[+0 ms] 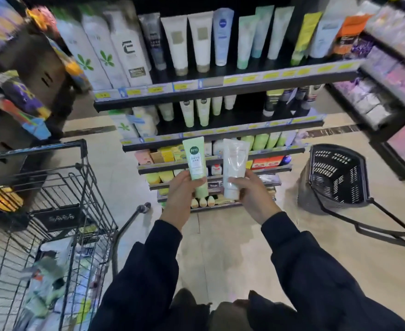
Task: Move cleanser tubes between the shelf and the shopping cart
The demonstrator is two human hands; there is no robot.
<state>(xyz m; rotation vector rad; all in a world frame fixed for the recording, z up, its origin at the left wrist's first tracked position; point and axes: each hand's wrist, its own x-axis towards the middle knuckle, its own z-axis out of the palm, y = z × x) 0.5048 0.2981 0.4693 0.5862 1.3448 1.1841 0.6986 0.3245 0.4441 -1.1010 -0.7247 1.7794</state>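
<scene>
Your dark sleeves (316, 271) are closest, each hand gripping a tube: left hand (180, 194) curls around the green tube (196, 161), right hand (254, 197) around the white tube (233, 168). Shelf (220, 88) is just beyond your fingers, cart (60, 187) off left, so keep both upright, slot them one at a time.

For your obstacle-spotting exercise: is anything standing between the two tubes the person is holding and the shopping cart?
Nothing visible blocks the way. The left hand holds the green tube, the right hand the white tube; the shopping cart stands open-topped to the left, with bare floor between.
</scene>
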